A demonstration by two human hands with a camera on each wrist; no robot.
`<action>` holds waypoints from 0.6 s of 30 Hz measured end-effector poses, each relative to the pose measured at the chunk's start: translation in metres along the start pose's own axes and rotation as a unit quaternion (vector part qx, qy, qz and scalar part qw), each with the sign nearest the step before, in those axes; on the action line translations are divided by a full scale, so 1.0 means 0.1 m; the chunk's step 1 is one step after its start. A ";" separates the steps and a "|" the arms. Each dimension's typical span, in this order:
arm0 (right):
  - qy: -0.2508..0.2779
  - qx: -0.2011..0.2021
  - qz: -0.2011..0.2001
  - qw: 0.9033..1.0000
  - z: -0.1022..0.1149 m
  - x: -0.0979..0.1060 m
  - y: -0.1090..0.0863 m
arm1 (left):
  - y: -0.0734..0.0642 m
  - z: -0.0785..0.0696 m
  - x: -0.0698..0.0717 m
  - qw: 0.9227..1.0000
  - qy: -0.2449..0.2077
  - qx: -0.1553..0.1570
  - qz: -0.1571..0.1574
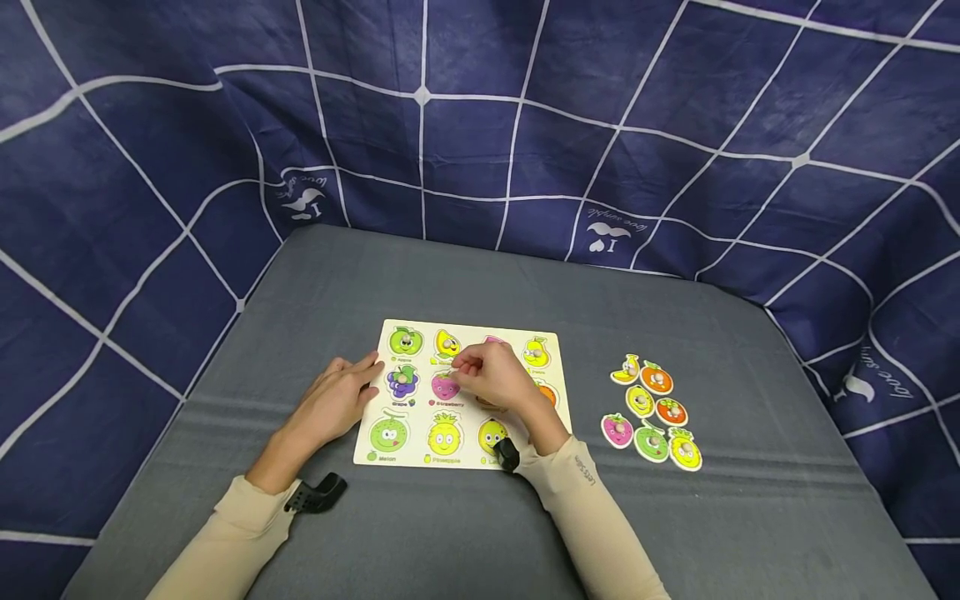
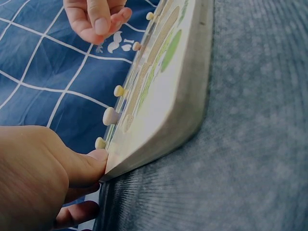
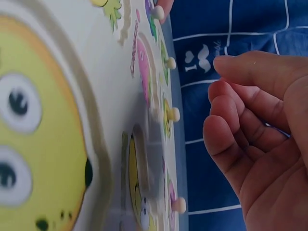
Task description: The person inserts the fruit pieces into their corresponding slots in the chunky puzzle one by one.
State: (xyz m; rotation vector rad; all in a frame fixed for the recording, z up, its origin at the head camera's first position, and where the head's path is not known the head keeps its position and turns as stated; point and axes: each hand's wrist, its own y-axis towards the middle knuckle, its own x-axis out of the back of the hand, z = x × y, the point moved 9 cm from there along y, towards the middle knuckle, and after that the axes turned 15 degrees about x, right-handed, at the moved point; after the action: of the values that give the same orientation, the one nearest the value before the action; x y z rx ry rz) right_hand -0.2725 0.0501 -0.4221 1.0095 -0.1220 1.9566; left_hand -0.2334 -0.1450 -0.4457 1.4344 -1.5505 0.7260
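Left hand (image 1: pixel 337 400): fingers extended, touching the left edge of the cream rectangular fruit-puzzle board (image 1: pixel 418 417), flat on grey cloth (image 1: pixel 450 529). Right hand (image 1: pixel 495 375): empty, fingers loosely curled, above the board.

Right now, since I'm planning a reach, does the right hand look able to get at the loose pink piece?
Probably yes: the right hand looks empty, and nothing visible stands between the board and the pink piece.

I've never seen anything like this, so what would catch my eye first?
Probably the bright fruit board on the grey table, with the left hand touching its left edge and the right hand over its middle. Next come seven colourful fruit pieces to the board's right.
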 end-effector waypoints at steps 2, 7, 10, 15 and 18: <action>-0.003 -0.004 -0.004 1.000 -0.03 0.02 -0.03 | 0.00 0.00 0.00 1.000 0.000 0.000 0.000; -0.005 -0.012 -0.013 1.000 -0.07 0.09 -0.10 | 0.00 0.00 0.00 1.000 -0.002 -0.001 -0.002; 0.000 -0.021 -0.013 1.000 -0.09 0.12 -0.15 | 0.00 0.00 0.00 1.000 -0.002 -0.001 -0.002; 0.005 -0.036 -0.014 0.999 -0.14 0.16 -0.23 | 0.00 0.01 -0.01 1.000 -0.001 0.000 -0.005; -0.001 -0.038 -0.014 0.999 -0.17 0.19 -0.29 | 0.00 0.01 -0.01 1.000 -0.002 -0.002 -0.007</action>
State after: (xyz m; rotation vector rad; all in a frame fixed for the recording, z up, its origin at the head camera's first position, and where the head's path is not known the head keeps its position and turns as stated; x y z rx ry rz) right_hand -0.2659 0.0879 -0.4284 0.9595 -0.1810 1.9103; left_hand -0.2335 -0.1452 -0.4470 1.4444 -1.5423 0.7112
